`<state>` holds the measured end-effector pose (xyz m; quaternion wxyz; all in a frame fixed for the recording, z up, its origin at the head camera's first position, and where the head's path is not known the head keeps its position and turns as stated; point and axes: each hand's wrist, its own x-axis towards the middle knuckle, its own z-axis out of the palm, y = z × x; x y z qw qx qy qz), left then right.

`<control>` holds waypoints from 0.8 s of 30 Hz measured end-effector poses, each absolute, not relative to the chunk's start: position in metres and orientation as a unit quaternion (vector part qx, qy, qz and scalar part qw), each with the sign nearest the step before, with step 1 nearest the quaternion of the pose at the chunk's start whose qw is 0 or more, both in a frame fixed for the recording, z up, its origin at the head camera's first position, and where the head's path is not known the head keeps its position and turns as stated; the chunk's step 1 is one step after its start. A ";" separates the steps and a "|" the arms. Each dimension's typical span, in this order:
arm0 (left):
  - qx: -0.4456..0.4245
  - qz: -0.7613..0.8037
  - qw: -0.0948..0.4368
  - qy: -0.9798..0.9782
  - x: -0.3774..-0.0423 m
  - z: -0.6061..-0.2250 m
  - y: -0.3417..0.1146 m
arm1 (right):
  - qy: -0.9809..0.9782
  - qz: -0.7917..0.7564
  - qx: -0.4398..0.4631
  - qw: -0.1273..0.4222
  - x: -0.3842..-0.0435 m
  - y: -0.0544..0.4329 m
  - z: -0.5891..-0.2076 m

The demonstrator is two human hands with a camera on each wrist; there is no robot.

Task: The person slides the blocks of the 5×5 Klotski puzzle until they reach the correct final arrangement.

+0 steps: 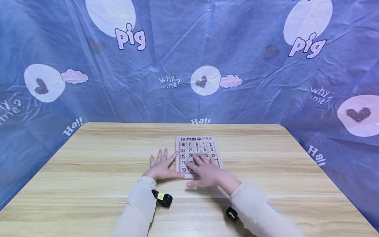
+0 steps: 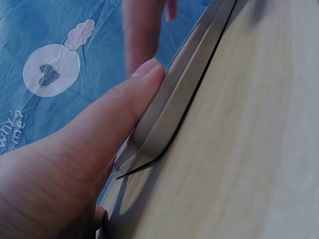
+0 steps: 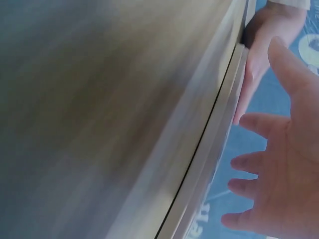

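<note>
A white number sliding puzzle (image 1: 197, 139), with rows of numbered square tiles under a printed heading, lies flat on the wooden table. At its left side, my left hand (image 1: 161, 168) has its fingers spread, the thumb resting on the lower left corner. In the left wrist view that thumb (image 2: 124, 102) lies along the board's edge (image 2: 174, 84). My right hand (image 1: 207, 172) is spread over the lower right of the board, hiding several tiles. The right wrist view shows its fingers (image 3: 249, 162) extended close over the puzzle's face, nothing gripped.
The light wooden table (image 1: 88, 171) reaches back to a blue printed cloth (image 1: 165, 39) that hangs behind and at both sides. Black wrist cameras on straps (image 1: 165, 200) sit at both pale sleeves (image 1: 134, 207).
</note>
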<state>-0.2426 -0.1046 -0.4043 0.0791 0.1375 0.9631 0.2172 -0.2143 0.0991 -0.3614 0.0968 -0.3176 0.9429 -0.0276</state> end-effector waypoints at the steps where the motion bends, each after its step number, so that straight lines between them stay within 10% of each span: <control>1: 0.137 0.216 0.080 0.963 -0.242 -0.404 -0.104 | 0.943 -0.026 -0.318 0.098 -0.215 0.095 -0.362; 24: 0.140 0.207 0.074 0.965 -0.244 -0.408 -0.106 | 0.953 -0.027 -0.279 0.112 -0.221 0.111 -0.364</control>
